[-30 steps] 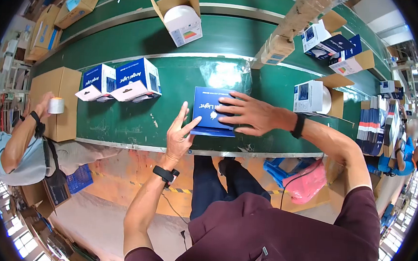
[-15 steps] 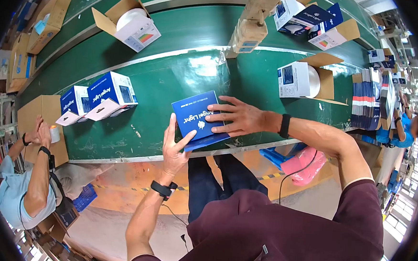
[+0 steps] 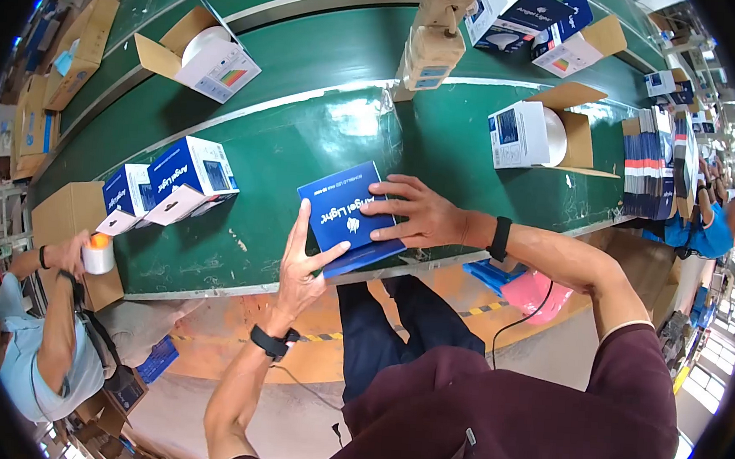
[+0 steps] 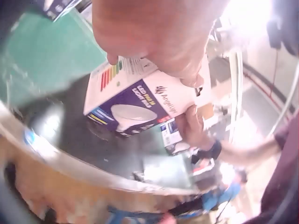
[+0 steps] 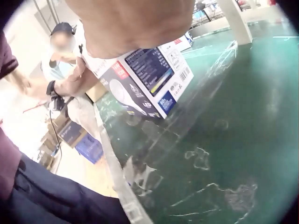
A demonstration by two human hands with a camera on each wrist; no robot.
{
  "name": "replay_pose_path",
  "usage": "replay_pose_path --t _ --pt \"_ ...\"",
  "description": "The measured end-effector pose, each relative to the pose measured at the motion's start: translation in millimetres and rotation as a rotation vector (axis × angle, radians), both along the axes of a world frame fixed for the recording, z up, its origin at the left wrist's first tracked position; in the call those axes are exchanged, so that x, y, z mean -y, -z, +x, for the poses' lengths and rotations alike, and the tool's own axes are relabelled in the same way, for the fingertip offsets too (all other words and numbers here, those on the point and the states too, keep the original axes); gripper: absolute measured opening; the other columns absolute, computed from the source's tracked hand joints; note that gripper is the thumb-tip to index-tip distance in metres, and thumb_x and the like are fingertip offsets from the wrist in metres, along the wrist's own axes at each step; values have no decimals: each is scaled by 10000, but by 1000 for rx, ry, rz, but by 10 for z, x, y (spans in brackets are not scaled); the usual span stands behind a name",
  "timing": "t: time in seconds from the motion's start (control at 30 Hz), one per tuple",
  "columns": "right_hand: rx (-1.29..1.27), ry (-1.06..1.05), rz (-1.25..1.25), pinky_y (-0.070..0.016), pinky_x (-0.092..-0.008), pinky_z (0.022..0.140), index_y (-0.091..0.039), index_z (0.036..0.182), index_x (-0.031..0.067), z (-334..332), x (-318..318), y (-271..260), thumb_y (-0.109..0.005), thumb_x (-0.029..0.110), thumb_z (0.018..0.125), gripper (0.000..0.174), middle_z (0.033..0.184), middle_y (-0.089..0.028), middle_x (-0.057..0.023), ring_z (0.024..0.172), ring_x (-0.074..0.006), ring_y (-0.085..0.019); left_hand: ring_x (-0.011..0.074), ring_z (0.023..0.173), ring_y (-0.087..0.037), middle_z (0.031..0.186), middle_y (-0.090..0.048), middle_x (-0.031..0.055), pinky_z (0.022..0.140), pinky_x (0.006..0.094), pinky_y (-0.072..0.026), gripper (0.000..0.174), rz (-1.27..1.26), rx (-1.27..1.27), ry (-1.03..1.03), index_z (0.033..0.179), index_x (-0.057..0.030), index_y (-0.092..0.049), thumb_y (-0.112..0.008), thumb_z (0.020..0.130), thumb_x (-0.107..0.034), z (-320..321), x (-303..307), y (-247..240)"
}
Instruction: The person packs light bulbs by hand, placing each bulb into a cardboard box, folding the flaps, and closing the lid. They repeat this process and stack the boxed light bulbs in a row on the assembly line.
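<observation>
A blue and white Angel Light box [image 3: 336, 196] stands at the green table's front edge, its blue face up; printed sides of the same box [image 4: 135, 109] [image 5: 159, 74] show in the wrist views. My left hand [image 3: 299, 272] lies along its left side, fingers straight and thumb on the top near the front. My right hand [image 3: 423, 216] rests spread over the right part of the top, fingertips on the blue face. In the left wrist view the left hand [image 4: 149, 32] covers part of the box; the right hand [image 5: 135, 28] does so in the right wrist view.
Two closed blue and white boxes [image 3: 187, 172] stand at the left. Open boxes holding white lamps [image 3: 217, 67] [image 3: 520, 138] are at the back left and right. Flat cartons [image 3: 647, 171] are stacked far right, beyond a post [image 3: 429, 52]. Another person [image 3: 48, 353] is at the left.
Since a second ago the box has turned askew and shifted nearer the table's front edge, both hands staying on it. The view has shifted too. The person at left again holds a white roll-like object.
</observation>
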State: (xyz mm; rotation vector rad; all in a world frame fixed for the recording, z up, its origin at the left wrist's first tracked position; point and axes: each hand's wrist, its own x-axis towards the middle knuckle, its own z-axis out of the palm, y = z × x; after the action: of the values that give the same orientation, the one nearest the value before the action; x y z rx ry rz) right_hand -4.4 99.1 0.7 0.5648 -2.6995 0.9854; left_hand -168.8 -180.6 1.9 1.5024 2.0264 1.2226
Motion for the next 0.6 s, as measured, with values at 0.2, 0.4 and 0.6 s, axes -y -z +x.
replay_pose_path --t 0.2,0.4,0.6 --pt "259 679 -641 -442 -447 1140 -642 1417 117 67 546 -56 -849 260 891 583 1539 -524 -109 1363 -327 -516 316 1483 -480 1717 -327 200 1203 398 -402 682 210 738 -562 1597 53 -395 -692 990 -39 639 -423 -169" --pt "400 945 -1044 -523 -335 1026 -484 1543 -33 -111 944 102 -801 245 955 724 1433 -603 -160 1231 -166 -609 244 1362 -563 1575 -527 195 1158 360 -424 662 131 642 -658 1609 82 -354 -599 1000 1 551 -529 8" --pt "432 880 -921 -547 -330 919 -568 1482 18 -437 668 -132 -686 316 1023 560 1182 -739 -103 1047 -154 -662 187 1333 -562 1473 -581 157 1135 329 -446 721 116 987 -471 1640 65 -295 -638 1011 -21 147 -550 -33"
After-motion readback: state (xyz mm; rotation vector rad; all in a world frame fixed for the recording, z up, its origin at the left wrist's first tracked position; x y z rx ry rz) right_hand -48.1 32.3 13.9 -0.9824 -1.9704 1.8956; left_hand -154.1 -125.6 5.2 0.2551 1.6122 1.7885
